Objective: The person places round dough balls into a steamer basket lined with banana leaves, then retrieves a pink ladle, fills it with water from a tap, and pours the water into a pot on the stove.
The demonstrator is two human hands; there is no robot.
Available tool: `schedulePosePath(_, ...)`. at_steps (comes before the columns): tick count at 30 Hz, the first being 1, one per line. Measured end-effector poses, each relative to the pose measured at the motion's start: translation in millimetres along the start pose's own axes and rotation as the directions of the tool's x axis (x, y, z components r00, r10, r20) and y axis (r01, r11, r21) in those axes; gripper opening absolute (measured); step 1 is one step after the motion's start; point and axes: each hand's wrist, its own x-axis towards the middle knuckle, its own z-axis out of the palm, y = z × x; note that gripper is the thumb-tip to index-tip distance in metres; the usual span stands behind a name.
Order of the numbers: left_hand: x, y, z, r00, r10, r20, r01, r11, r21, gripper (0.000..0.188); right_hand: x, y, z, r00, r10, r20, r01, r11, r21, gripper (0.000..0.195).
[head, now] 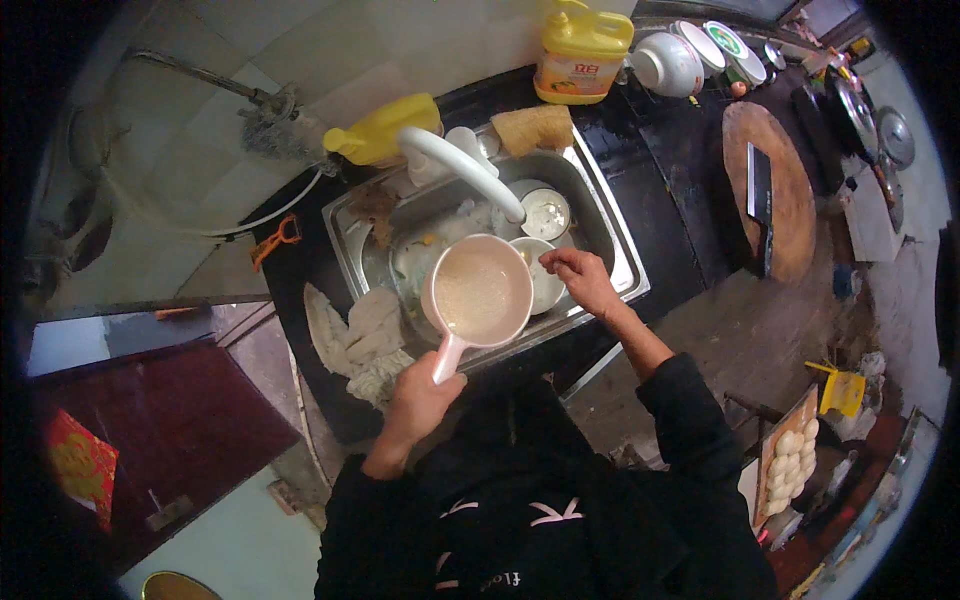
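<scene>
My left hand grips the handle of a pale pink plastic dipper, which is held level over the front of a steel sink. Cloudy liquid, perhaps with grains in it, lies in the dipper. To its right my right hand hangs over the sink with its fingers bent together; whether they pinch something small cannot be told. Beneath that hand is a white bowl. Behind it a round container with whitish liquid stands in the sink. The white curved faucet reaches over the basin, behind the dipper.
Crumpled cloths lie at the sink's left front corner, an orange peeler further left. Behind stand yellow bottles, a loofah sponge and a yellow jug. On the right, a cleaver rests on a round wooden board.
</scene>
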Motion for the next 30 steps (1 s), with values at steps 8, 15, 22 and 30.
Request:
schedulePosePath(8, -11, -13, -1, 0.980, 0.166, -0.111, -0.152, 0.981, 0.118, 0.027, -8, -2, 29, 0.991, 0.085, 0.101, -0.102, 0.979, 0.174, 0.023)
schedulePosePath(15, -21, -10, 0, 0.972, 0.145, -0.187, -0.078, 0.943, 0.325, 0.029, -8, -4, 53, 0.976, 0.094, 0.195, -0.136, 0.966, 0.218, 0.022)
schedulePosePath(22, -29, -10, 0, 0.941, 0.218, -0.259, -0.055, 0.854, 0.518, 0.027, -11, -8, 64, 0.965, 0.080, 0.248, -0.132, 0.971, 0.197, 0.023)
schedulePosePath(30, -38, -7, -4, 0.899, 0.345, -0.270, -0.077, 0.732, 0.677, 0.025, -10, -13, 66, 0.951, 0.109, 0.290, -0.187, 0.948, 0.256, 0.024)
